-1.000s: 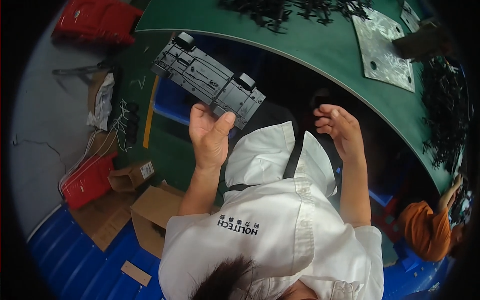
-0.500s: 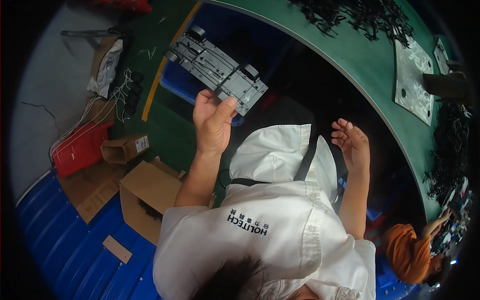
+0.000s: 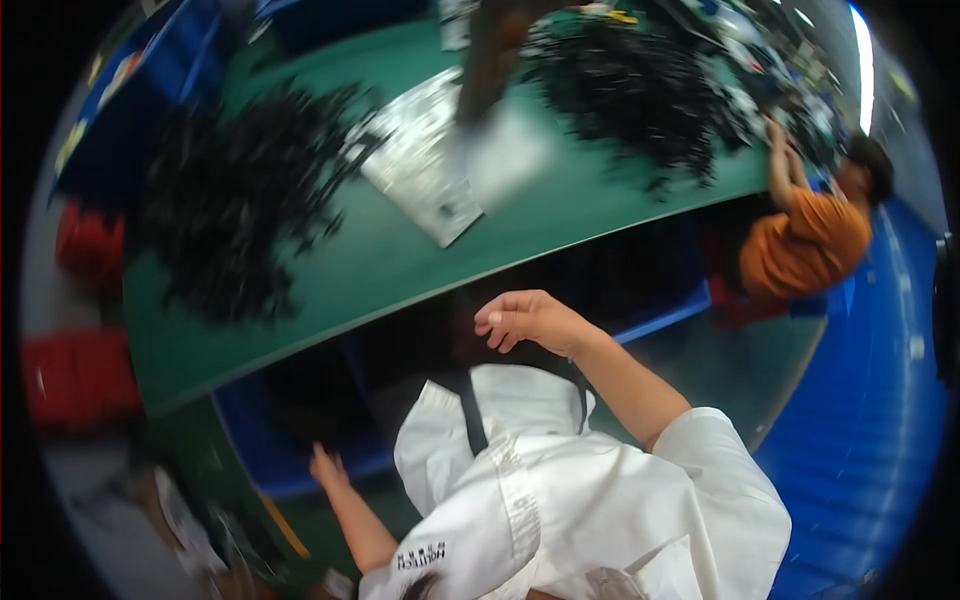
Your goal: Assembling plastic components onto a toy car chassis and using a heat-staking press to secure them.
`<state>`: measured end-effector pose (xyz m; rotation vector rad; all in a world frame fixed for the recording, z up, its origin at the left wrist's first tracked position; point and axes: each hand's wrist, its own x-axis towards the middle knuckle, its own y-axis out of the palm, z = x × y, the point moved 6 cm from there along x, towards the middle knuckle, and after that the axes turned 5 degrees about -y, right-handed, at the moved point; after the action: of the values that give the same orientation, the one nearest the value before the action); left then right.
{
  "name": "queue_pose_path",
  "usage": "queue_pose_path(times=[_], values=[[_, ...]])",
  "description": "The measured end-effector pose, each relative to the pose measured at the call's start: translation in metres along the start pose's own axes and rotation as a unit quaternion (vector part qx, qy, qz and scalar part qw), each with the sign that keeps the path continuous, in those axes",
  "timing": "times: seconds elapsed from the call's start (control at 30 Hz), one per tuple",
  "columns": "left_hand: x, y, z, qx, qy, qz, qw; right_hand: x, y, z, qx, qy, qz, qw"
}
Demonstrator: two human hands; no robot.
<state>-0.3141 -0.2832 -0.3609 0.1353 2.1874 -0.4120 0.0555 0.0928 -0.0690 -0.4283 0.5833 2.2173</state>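
Note:
My left hand (image 3: 328,468) is low at the left, beside the blue bin (image 3: 300,484) under the table's near edge. Its fingers look stretched out, somewhat blurred, and nothing shows in them. My right hand (image 3: 530,320) hovers before my lap, just short of the green table (image 3: 360,320). Its fingers are loosely bent and apart, with nothing in them. The grey toy-car chassis is not visible; the bin's inside is too dark to make out.
Two heaps of small black parts, a left heap (image 3: 240,200) and a right heap (image 3: 640,90), lie on the table. Between them are a metal plate (image 3: 425,170) and a dark upright post (image 3: 490,60). A person in orange (image 3: 810,245) works at the right. Red crates (image 3: 80,375) stand left.
The view has swung right toward the table. My left hand, which held the chassis over the blue bin, now shows nothing in it. The right hand remains loosely bent.

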Motion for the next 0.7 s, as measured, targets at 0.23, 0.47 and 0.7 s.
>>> queue_pose_path(times=[0.23, 0.47, 0.7], values=[[-0.036, 0.073, -0.008, 0.181, -0.008, 0.049, 0.982, -0.086, -0.12, 0.097, -0.061, -0.231, -0.261, 0.935], [-0.137, 0.136, -0.063, 0.167, 0.171, 0.166, 0.957, -0.089, -0.177, 0.173, -0.505, -0.382, -0.47, 0.615], [-0.307, 0.187, -0.152, 0.176, 0.329, 0.292, 0.881, -0.061, -0.193, 0.193, -0.629, -0.313, -0.393, 0.593]])
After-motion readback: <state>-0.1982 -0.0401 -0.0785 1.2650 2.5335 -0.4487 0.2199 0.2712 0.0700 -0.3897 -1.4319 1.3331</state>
